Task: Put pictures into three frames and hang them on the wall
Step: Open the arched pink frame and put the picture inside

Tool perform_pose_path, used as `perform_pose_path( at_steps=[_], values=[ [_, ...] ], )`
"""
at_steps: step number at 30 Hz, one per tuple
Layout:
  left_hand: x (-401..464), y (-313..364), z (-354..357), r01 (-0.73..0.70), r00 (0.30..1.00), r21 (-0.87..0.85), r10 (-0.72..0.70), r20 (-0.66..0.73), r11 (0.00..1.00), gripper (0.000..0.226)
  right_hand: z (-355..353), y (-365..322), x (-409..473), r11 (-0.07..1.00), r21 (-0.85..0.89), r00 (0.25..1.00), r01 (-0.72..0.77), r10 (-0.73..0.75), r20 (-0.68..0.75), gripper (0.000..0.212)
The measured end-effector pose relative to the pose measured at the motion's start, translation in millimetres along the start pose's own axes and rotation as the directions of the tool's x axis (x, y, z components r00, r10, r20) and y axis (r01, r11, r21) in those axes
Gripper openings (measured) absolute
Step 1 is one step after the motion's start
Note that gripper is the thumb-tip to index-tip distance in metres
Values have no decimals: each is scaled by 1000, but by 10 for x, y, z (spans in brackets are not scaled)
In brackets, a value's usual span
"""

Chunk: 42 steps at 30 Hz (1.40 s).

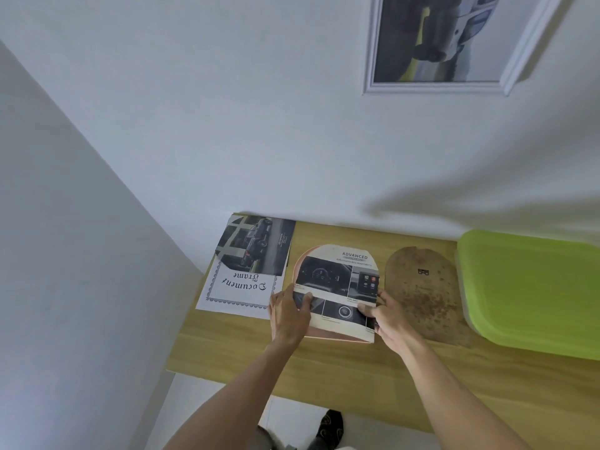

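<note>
An arch-shaped car-brochure picture (pixel 337 280) headed "ADVANCED" lies over a pinkish arch-shaped frame (pixel 337 338) on the wooden table (pixel 357 378). My left hand (pixel 287 315) holds its lower left edge, thumb on top. My right hand (pixel 388 318) pinches its lower right edge. The brown arch-shaped backing board (pixel 425 293) with a small metal hanger lies to the right. A white frame (pixel 451 43) with a car picture hangs on the wall above.
At the table's back left lies a "Document Frame" insert sheet (pixel 240 289) with a dark car picture (pixel 256 246) overlapping it. A lime-green lidded box (pixel 532 290) fills the right end. The wall runs along the table's far edge; a foot shows below.
</note>
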State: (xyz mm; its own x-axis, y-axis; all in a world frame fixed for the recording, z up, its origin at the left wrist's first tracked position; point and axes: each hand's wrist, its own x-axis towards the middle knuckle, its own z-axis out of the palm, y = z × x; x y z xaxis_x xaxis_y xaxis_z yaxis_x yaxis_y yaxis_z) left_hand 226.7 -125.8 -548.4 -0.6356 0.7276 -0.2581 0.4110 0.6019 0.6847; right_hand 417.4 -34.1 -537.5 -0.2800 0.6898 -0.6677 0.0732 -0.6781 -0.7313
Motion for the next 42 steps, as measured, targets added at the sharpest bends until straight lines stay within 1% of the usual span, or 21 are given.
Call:
perform_pose_path(
  at_steps=[3,5,7,8,10,14,17,23,26,28,31,35,40,42],
  values=[
    [-34,71,-111,23,1000,-164,-20,17,986,25,-38,-4,-93,999,-25,1000,29,-29,-3,37],
    [-60,115,-203,66,996,-282,-45,80,957,22,-68,0,-190,993,-88,996,74,-79,-52,39],
    [-100,110,-278,114,985,-369,-57,164,923,27,-103,1,-330,971,-199,981,132,-156,-112,40],
    [-132,98,-314,136,976,-398,-53,212,907,30,-124,4,-413,957,-245,973,154,-190,-129,45],
    [-214,77,-385,147,955,-422,-17,297,895,38,-177,25,-570,942,-284,964,181,-228,-139,55],
    [-420,11,-400,85,919,-370,71,389,925,54,-331,137,-856,929,-329,967,167,-220,-130,59],
    [-622,-34,-260,72,895,-373,105,433,925,56,-517,285,-1038,924,-353,962,149,-218,-165,58],
    [-1079,30,151,69,862,-357,124,492,932,61,-1009,628,-1291,922,-374,951,98,-198,-238,63],
    [-1269,181,444,47,844,-303,125,522,952,65,-1400,753,-1330,921,-384,943,71,-187,-275,65],
    [-1386,308,686,14,826,-269,141,546,963,68,-1719,833,-1313,906,-421,939,40,-178,-294,67],
    [-1575,558,1090,-94,803,-179,181,568,979,72,-2209,890,-1319,878,-479,935,-13,-159,-317,68],
    [-1851,936,1597,-165,798,-123,206,566,979,76,-2810,843,-1365,848,-524,925,-78,-134,-356,63],
    [-2030,1259,2057,-193,797,-75,201,570,978,72,-3340,794,-1299,792,-602,917,-98,-163,-364,60],
    [-2051,1315,2192,-204,808,-38,190,558,978,67,-3448,769,-1259,744,-661,910,-98,-202,-362,60]
  ],
)
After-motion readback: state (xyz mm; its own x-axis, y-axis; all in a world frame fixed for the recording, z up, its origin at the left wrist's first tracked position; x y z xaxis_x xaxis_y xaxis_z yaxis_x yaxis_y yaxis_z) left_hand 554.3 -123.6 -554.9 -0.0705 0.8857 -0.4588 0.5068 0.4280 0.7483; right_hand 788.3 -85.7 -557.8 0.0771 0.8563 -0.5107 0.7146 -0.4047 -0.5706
